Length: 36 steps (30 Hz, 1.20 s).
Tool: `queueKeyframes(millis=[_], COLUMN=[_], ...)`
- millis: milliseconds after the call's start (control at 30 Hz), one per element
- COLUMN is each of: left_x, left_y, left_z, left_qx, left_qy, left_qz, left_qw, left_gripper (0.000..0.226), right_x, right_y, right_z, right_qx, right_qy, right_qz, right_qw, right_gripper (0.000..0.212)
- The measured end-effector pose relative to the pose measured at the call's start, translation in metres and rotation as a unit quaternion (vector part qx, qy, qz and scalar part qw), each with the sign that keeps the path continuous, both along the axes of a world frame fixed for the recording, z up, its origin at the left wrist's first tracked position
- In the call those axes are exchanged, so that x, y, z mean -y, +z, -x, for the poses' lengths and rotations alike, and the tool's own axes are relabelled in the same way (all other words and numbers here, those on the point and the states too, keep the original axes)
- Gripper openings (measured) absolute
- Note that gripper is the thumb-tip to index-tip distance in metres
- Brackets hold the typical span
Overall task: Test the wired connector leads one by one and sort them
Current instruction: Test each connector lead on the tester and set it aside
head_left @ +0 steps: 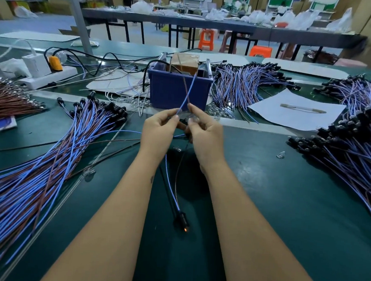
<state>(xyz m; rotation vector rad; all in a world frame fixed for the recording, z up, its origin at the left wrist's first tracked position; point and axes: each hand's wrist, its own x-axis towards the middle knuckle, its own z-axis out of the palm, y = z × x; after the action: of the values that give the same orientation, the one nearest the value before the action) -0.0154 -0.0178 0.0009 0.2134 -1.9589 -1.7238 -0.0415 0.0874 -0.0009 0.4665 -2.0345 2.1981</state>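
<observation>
My left hand [159, 127] pinches a thin blue wire [187, 94] and my right hand [205, 133] pinches a brown wire beside it; both wire ends reach up to the blue bin [177, 93]. The same lead hangs down between my forearms to a black connector [182, 220] lying on the green mat, where a small orange light glows. A large heap of blue-and-brown leads [47, 152] spreads on the left. More such leads [359, 148] are piled on the right and further leads [245, 85] lie behind the bin.
A white power strip [46, 75] with an orange plug sits at the back left. White paper with a pen [298, 111] lies at the right. Loose clear bulbs [281, 155] dot the mat. A brown-wire bundle [5, 101] lies far left. Tables and stools stand behind.
</observation>
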Motion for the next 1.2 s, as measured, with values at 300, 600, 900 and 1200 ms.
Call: queueKeyframes(millis=[300, 600, 900, 1200], left_x=[-0.002, 0.014, 0.018, -0.027], left_y=[0.004, 0.006, 0.000, -0.007], left_z=[-0.002, 0.003, -0.001, -0.021], left_qx=[0.024, -0.018, -0.053, -0.016], left_qy=[-0.038, 0.032, 0.095, -0.024], left_qz=[-0.069, -0.285, -0.225, 0.312], left_qw=[0.997, 0.958, 0.968, 0.950], left_gripper=[0.026, 0.027, 0.023, 0.013], right_x=[0.005, 0.007, -0.016, -0.056], right_y=[-0.002, -0.006, 0.010, 0.009], right_z=[-0.003, -0.010, -0.007, -0.005], right_qx=[-0.044, -0.109, 0.100, 0.062], right_qy=[0.019, 0.090, 0.093, -0.144], right_qz=[-0.074, -0.178, 0.224, 0.062], right_qw=[0.996, 0.974, 0.965, 0.986], right_gripper=[0.025, 0.047, 0.023, 0.039])
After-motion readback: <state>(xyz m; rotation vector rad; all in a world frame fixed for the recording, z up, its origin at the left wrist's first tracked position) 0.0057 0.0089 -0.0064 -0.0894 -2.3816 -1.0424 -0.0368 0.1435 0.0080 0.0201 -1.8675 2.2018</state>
